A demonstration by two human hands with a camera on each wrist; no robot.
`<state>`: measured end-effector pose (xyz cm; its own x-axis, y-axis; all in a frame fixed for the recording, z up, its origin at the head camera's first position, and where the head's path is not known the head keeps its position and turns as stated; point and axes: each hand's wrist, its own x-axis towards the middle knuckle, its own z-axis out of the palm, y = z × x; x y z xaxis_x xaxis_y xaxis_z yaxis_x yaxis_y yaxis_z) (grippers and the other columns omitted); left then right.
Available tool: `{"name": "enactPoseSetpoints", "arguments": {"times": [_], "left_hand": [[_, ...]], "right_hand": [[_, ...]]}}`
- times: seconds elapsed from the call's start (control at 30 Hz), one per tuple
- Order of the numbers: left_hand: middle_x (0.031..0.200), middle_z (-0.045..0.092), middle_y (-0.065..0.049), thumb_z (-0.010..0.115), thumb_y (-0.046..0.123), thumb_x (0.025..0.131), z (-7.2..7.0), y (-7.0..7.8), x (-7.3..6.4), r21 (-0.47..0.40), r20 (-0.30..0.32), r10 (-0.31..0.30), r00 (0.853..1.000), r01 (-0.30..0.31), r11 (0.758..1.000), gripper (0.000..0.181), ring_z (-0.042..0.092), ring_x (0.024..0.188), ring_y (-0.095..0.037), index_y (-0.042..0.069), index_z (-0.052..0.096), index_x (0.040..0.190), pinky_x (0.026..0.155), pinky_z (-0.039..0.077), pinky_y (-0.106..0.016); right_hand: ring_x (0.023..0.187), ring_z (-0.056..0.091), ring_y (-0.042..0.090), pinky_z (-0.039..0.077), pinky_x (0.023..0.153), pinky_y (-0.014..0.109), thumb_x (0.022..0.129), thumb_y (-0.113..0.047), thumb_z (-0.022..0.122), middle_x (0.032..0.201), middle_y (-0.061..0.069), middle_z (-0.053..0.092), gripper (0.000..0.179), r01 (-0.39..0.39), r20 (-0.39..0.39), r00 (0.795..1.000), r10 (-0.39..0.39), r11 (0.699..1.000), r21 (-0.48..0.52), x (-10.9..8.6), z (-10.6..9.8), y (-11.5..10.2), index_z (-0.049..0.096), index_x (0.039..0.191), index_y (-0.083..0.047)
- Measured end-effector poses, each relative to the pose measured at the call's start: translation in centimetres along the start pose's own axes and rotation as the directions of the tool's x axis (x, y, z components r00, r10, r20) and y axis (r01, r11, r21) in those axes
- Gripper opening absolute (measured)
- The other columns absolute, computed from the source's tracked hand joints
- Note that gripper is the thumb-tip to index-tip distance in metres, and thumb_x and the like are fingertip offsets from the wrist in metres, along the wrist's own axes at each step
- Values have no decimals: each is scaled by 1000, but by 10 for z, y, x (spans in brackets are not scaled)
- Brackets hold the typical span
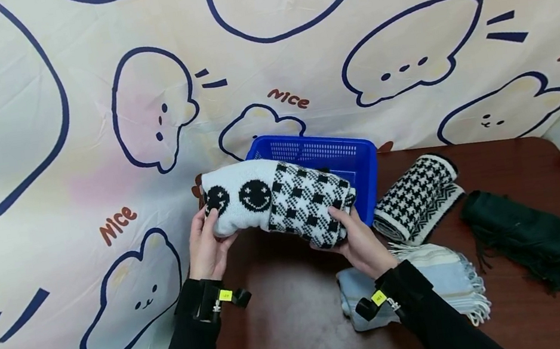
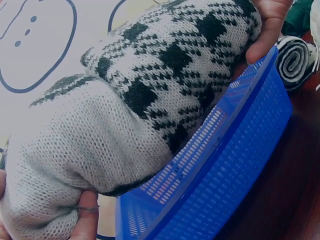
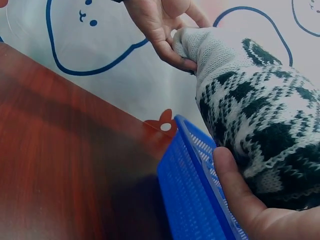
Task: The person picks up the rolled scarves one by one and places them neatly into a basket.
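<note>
A folded black-and-white knit scarf (image 1: 284,201), with smiley faces on its white part and checks on the rest, is held up between both hands. My left hand (image 1: 208,248) grips its white end, thumb on the near side. At the checked end, my right hand (image 1: 357,241) holds the scarf with the thumb on top and the other fingers mostly hidden beneath. Just behind and below it stands a blue plastic basket (image 1: 368,179) with perforated walls. In the left wrist view, the scarf (image 2: 175,60) hangs over the basket rim (image 2: 235,130).
To the right lie a rolled houndstooth scarf (image 1: 414,199), a folded light-blue fringed scarf (image 1: 441,274) and a dark green fringed scarf (image 1: 540,244). All rest on the brown table (image 1: 280,319). A printed curtain (image 1: 89,136) hangs behind the table and along its left side.
</note>
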<state>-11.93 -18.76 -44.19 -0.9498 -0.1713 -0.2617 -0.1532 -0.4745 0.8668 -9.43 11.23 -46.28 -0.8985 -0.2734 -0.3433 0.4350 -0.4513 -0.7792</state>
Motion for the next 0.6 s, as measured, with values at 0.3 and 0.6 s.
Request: {"name": "enactPoseSetpoints", "arguments": {"times": [0.3, 0.6], "left_hand": [[158, 41, -6, 52, 25, 115, 14, -2, 13, -4, 23, -24, 999, 25, 1000, 37, 49, 130, -24, 18, 47, 151, 109, 46, -51], [153, 44, -5, 50, 22, 116, 21, -6, 23, -29, 41, -51, 998, 52, 998, 28, 50, 128, -24, 18, 50, 144, 101, 52, -47]], "right_hand": [[149, 45, 34, 49, 114, 53, 114, -41, 51, 179, 9, 7, 97, -16, -17, 1000, 16, 1000, 2, 6, -11, -11, -33, 163, -37], [144, 49, 29, 51, 113, 52, 115, -38, 48, 179, 8, 7, 94, -9, -27, 1000, 9, 1000, 1, 11, -16, -20, -32, 163, -37]]}}
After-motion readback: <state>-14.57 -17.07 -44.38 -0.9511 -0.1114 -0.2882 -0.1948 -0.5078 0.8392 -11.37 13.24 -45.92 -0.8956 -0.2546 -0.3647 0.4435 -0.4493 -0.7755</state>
